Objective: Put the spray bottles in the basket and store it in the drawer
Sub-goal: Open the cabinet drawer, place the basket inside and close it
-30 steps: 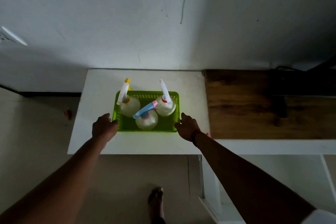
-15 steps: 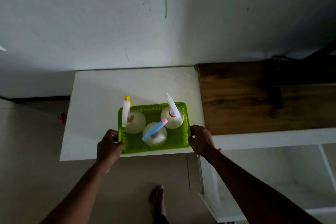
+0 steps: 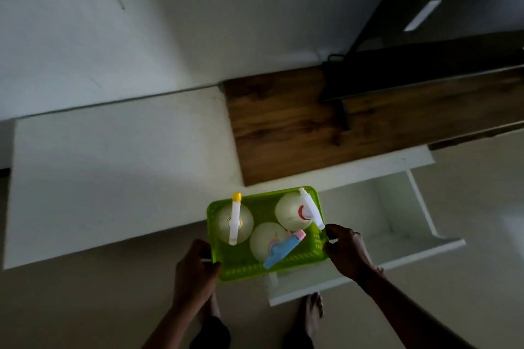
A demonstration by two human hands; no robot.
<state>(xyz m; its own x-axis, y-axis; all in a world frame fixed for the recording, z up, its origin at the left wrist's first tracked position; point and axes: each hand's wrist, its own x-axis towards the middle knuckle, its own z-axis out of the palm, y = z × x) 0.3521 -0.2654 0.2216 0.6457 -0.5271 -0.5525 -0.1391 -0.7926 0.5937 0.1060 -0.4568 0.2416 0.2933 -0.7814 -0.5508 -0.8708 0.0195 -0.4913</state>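
the white table top [image 3: 113, 173] fills nine o'clock, the open white drawer [image 3: 397, 235] sits at four o'clock, apparently bare inside. between them, held off the table and overlapping the drawer's left end, is the green basket [image 3: 241, 270] – left hand [image 3: 195, 269] closed on its seven o'clock corner, right hand [image 3: 344, 249] closed on its three o'clock rim. three spray bottles stand inside: yellow-tipped [image 3: 234, 219], red-collared [image 3: 295, 214], blue-triggered [image 3: 269, 241]. likely risk – a tilt while lowering topples the tall bottles, or a corner catches the drawer wall.
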